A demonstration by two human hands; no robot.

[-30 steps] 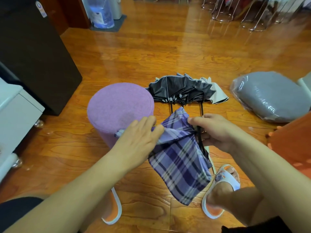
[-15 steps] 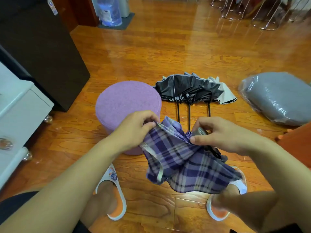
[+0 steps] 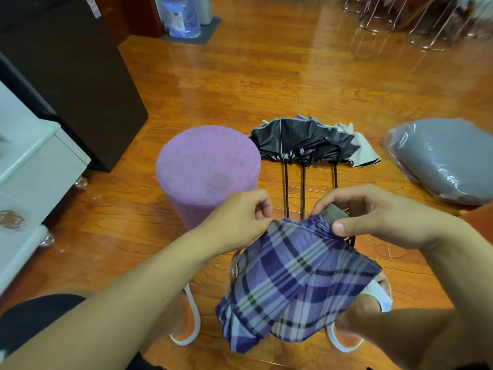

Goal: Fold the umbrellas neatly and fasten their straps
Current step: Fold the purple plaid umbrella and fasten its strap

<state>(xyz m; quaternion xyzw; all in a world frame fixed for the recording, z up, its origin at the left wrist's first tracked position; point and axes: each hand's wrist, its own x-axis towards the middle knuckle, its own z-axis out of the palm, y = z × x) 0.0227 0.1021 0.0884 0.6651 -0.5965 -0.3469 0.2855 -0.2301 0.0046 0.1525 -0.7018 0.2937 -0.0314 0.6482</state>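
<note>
At 9 o'clock a white cabinet [image 3: 32, 166] is cut off by the frame edge. The left hand [image 3: 237, 222] sits at centre, its fingers [image 3: 260, 208] curled tight and pinching the top edge of the plaid umbrella [image 3: 296, 287]; the fingertips are hidden behind the cloth. The canopy hangs loose toward 6 o'clock and hides most of the slippers [image 3: 190, 321]. At 10 o'clock stands a purple stool [image 3: 208, 166]. At 12 o'clock the black umbrellas [image 3: 304, 141] lie open on the floor [image 3: 293, 76], their handles hidden behind the hands. The right hand [image 3: 378, 214] pinches the plaid umbrella's gathered top and a dark part there, hard to make out. At 2 o'clock lies a grey cushion [image 3: 448, 158] in plastic, partly cut off.
</note>
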